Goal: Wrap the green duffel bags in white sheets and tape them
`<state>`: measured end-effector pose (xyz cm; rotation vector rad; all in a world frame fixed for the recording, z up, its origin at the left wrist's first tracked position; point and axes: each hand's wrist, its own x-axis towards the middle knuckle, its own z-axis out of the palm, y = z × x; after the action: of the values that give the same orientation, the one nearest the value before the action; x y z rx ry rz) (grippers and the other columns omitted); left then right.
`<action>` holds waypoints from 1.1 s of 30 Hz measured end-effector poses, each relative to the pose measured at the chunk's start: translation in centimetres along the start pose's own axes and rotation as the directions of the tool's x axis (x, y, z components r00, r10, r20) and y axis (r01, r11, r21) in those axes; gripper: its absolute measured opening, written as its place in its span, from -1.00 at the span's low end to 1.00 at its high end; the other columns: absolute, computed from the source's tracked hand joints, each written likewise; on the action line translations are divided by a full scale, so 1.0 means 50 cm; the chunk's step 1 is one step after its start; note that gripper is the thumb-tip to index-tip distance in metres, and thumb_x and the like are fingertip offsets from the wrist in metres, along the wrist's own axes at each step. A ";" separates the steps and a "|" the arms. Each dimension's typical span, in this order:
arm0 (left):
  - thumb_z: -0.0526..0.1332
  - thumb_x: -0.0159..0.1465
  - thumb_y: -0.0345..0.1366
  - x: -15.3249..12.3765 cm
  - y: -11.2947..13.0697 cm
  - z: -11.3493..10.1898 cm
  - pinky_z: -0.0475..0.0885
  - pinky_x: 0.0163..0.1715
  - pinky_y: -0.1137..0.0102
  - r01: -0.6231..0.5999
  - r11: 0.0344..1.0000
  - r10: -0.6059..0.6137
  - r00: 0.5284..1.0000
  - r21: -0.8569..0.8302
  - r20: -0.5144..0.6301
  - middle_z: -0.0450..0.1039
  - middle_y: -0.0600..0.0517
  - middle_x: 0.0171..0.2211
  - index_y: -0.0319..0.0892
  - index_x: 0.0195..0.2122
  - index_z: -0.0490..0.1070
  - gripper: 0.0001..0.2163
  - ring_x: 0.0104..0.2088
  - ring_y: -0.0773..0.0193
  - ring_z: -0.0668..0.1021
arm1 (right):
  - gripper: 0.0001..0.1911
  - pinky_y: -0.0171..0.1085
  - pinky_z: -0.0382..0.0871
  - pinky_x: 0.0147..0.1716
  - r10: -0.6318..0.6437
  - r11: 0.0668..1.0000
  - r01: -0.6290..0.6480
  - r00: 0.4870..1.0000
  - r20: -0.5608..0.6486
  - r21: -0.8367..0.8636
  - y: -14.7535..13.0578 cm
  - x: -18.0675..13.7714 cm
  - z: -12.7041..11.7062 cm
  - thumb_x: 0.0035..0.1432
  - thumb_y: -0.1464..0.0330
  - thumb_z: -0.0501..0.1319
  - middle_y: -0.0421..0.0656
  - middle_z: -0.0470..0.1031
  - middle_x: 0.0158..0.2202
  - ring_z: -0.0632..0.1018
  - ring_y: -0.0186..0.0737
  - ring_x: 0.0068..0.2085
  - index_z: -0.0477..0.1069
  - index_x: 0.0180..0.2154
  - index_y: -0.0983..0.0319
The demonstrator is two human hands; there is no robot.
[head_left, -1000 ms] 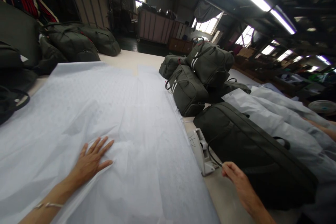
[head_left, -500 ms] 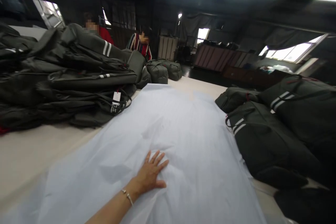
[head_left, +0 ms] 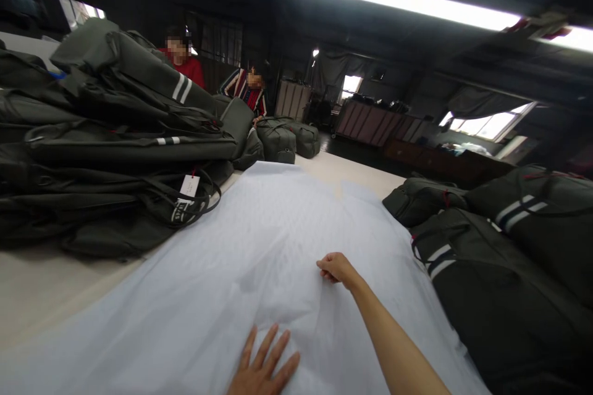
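Note:
A large white sheet (head_left: 296,222), thin and creased, lies spread along the table in front of me. At the bottom of the view my left hand (head_left: 264,364) rests flat on it, fingers stretched and spread; the wrist is out of the picture. Farther forward and to the right, my right hand (head_left: 337,268) is closed, fingertips pressed together over the sheet. Whether a bit of the sheet is pinched in those fingers I cannot make out. Faint folds run in the sheet between the two hands.
Dark green bags (head_left: 125,154) with white stripes are heaped on the left, one with a paper tag (head_left: 189,186). More striped bags (head_left: 491,296) line the right side. Two people, one in a red top (head_left: 191,71) and one in a striped top (head_left: 241,87), are behind the left pile.
My right hand has come into view from the lower right, closed over the sheet. My left hand has moved back toward me, still spread flat. The camera view has shifted slightly.

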<state>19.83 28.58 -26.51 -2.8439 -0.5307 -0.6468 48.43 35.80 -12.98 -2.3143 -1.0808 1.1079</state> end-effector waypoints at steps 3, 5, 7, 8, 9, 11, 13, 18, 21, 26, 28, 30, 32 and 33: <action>0.07 0.32 0.10 0.003 0.006 -0.005 -0.31 0.31 -0.15 0.038 0.983 0.004 0.973 0.178 -0.229 0.41 0.08 0.14 0.21 0.19 0.29 -0.57 0.23 -0.01 0.28 | -0.71 -0.37 0.36 -0.54 0.129 0.972 -0.116 0.990 0.051 -0.203 0.006 0.058 0.018 0.25 0.23 0.24 -0.31 0.42 -0.54 0.41 -0.43 -0.58 0.39 -0.44 0.29; 0.08 0.32 0.10 0.013 0.006 -0.026 -0.32 0.30 -0.17 0.041 0.980 0.007 0.970 0.193 -0.241 0.42 0.10 0.11 0.23 0.13 0.34 -0.61 0.28 -0.03 0.20 | -0.72 -0.33 0.41 -0.48 0.167 0.939 -0.141 0.984 0.057 -0.314 0.005 0.083 0.019 0.20 0.25 0.28 -0.28 0.45 -0.54 0.46 -0.39 -0.54 0.41 -0.46 0.29; 0.10 0.31 0.10 0.022 0.003 -0.046 -0.31 0.31 -0.15 0.033 0.982 0.011 0.973 0.187 -0.230 0.43 0.10 0.09 0.23 0.10 0.37 -0.63 0.31 -0.03 0.13 | -0.75 -0.25 0.44 -0.41 0.160 0.909 -0.136 0.987 0.029 -0.394 0.002 0.099 0.013 0.06 0.27 0.37 -0.21 0.50 -0.53 0.53 -0.28 -0.48 0.43 -0.50 0.29; 0.10 0.30 0.10 0.026 0.001 -0.054 -0.31 0.31 -0.14 0.031 0.983 0.011 0.974 0.183 -0.225 0.43 0.10 0.08 0.23 0.09 0.38 -0.63 0.32 -0.04 0.10 | -0.75 -0.22 0.45 -0.37 0.141 0.897 -0.129 0.990 -0.002 -0.423 0.002 0.102 0.009 -0.03 0.28 0.42 -0.15 0.53 -0.50 0.57 -0.20 -0.42 0.43 -0.51 0.29; 0.11 0.30 0.11 0.028 -0.001 -0.060 -0.32 0.31 -0.14 0.028 0.983 0.012 0.976 0.181 -0.218 0.43 0.10 0.08 0.23 0.09 0.38 -0.63 0.33 -0.04 0.07 | -0.73 -0.19 0.44 -0.32 0.115 0.888 -0.122 0.992 -0.042 -0.444 0.004 0.102 0.004 -0.13 0.27 0.46 -0.07 0.56 -0.45 0.60 -0.10 -0.34 0.45 -0.51 0.28; 0.12 0.29 0.12 0.029 -0.003 -0.066 -0.34 0.31 -0.13 0.017 0.983 0.021 0.979 0.182 -0.205 0.43 0.09 0.08 0.22 0.11 0.37 -0.60 0.35 -0.06 0.03 | -0.62 -0.14 0.42 -0.24 0.057 0.877 -0.112 0.990 -0.129 -0.467 0.016 0.091 -0.005 -0.26 0.19 0.49 0.07 0.58 -0.27 0.60 0.07 -0.15 0.47 -0.42 0.27; 0.12 0.29 0.13 0.027 -0.004 -0.067 -0.36 0.31 -0.13 0.006 0.982 0.030 0.982 0.187 -0.188 0.42 0.08 0.10 0.20 0.13 0.35 -0.58 0.34 -0.06 0.03 | -0.46 -0.13 0.40 -0.18 0.000 0.880 -0.097 0.979 -0.203 -0.465 0.037 0.073 -0.015 -0.27 0.08 0.48 0.12 0.55 -0.13 0.55 0.13 -0.04 0.46 -0.28 0.27; 0.11 0.29 0.13 0.027 -0.003 -0.066 -0.38 0.30 -0.16 -0.012 0.981 0.046 0.984 0.191 -0.171 0.43 0.06 0.10 0.17 0.14 0.35 -0.56 0.35 -0.07 0.01 | -0.42 -0.27 0.38 -0.26 -0.105 0.928 -0.001 0.959 -0.263 -0.373 0.079 0.038 -0.048 0.10 -0.08 0.16 -0.03 0.57 -0.16 0.58 -0.10 -0.15 0.40 -0.12 0.28; 0.11 0.29 0.12 0.031 -0.005 -0.066 -0.39 0.29 -0.17 -0.012 0.983 0.047 0.981 0.184 -0.189 0.46 0.07 0.07 0.18 0.13 0.36 -0.58 0.36 -0.10 -0.07 | -0.46 -0.29 0.34 -0.20 -0.152 0.935 0.041 0.944 -0.293 -0.352 0.077 0.041 -0.051 0.19 -0.02 0.09 -0.03 0.53 -0.06 0.54 -0.13 -0.06 0.37 -0.02 0.26; 0.19 0.30 -0.02 0.014 -0.002 -0.050 -0.43 0.27 -0.18 -0.027 0.985 0.048 0.992 0.169 -0.120 0.40 0.03 0.15 0.13 0.23 0.25 -0.53 0.36 -0.10 -0.02 | -0.70 -0.20 0.23 -0.15 -0.200 0.892 0.077 0.951 -0.238 -0.445 0.055 0.062 -0.011 -0.09 0.21 0.38 -0.15 0.58 -0.23 0.52 -0.08 -0.11 0.46 -0.28 0.16; 0.24 0.28 -0.12 0.005 0.006 -0.046 -0.43 0.28 -0.17 -0.007 0.993 0.011 0.999 0.117 -0.031 0.32 0.01 0.22 0.11 0.30 0.12 -0.43 0.33 -0.06 0.08 | -0.80 -0.20 0.19 -0.17 -0.205 0.875 0.086 0.957 -0.203 -0.477 0.048 0.066 -0.001 -0.12 0.26 0.39 -0.21 0.58 -0.34 0.53 -0.14 -0.20 0.46 -0.40 0.16; 0.31 0.21 -0.10 0.006 0.013 -0.052 -0.28 0.27 -0.23 0.041 0.999 -0.036 0.983 -0.024 0.180 0.17 -0.04 0.31 0.13 0.35 -0.05 -0.26 0.30 -0.10 0.18 | -0.86 -0.21 0.17 -0.18 -0.221 0.858 0.100 0.957 -0.187 -0.504 0.042 0.065 -0.002 -0.08 0.28 0.38 -0.25 0.56 -0.41 0.52 -0.20 -0.28 0.46 -0.48 0.15; 0.38 0.09 0.02 0.026 0.016 -0.069 -0.09 0.21 -0.34 0.154 0.969 -0.058 0.902 -0.194 0.428 0.00 -0.10 0.36 0.15 0.37 -0.16 -0.08 0.31 -0.22 0.15 | -0.88 -0.19 0.14 -0.16 -0.272 0.833 0.124 0.940 -0.205 -0.539 0.034 0.061 -0.013 -0.03 0.29 0.36 -0.25 0.55 -0.42 0.50 -0.21 -0.27 0.46 -0.49 0.15; 0.42 0.02 0.06 0.042 0.016 -0.080 -0.05 0.18 -0.37 0.222 0.943 -0.064 0.852 -0.249 0.519 -0.08 -0.11 0.38 0.16 0.37 -0.17 -0.01 0.32 -0.27 0.09 | -0.89 -0.18 0.13 -0.14 -0.307 0.818 0.138 0.925 -0.222 -0.558 0.029 0.059 -0.021 -0.01 0.30 0.34 -0.24 0.55 -0.41 0.50 -0.19 -0.24 0.46 -0.49 0.15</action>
<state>20.39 27.53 -22.10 -3.2960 -0.7906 0.0316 51.14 37.15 -14.63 -2.5466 -1.6427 0.3566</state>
